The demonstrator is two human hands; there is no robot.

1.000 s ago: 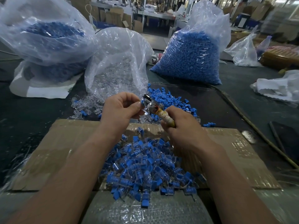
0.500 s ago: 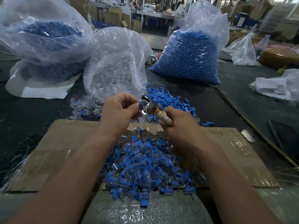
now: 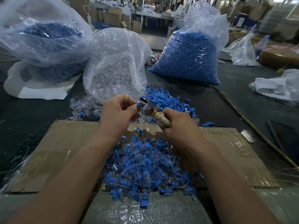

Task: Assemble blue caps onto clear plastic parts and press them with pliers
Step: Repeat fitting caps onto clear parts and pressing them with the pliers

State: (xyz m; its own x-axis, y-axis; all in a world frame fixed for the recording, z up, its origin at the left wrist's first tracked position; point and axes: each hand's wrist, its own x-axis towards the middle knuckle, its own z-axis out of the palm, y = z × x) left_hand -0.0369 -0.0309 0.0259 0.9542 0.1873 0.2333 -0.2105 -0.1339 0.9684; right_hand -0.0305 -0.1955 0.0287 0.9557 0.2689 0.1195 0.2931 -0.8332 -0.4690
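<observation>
holding nearly the same pose as a second ago, left hand (image 3: 119,110) pinches the small blue-capped clear plastic part (image 3: 138,106) at the silver yellow-taped pliers (image 3: 146,108) clenched by right hand (image 3: 179,126), above the heap of finished blue-and-clear pieces (image 3: 145,167), so press looks unfinished.

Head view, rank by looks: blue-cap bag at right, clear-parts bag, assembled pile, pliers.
Assembled blue-and-clear pile and plastic bag of blue caps: alike, pile nearer, unranked.
Then plastic bag of clear parts.
Smallest: metal pliers with taped handle.
</observation>
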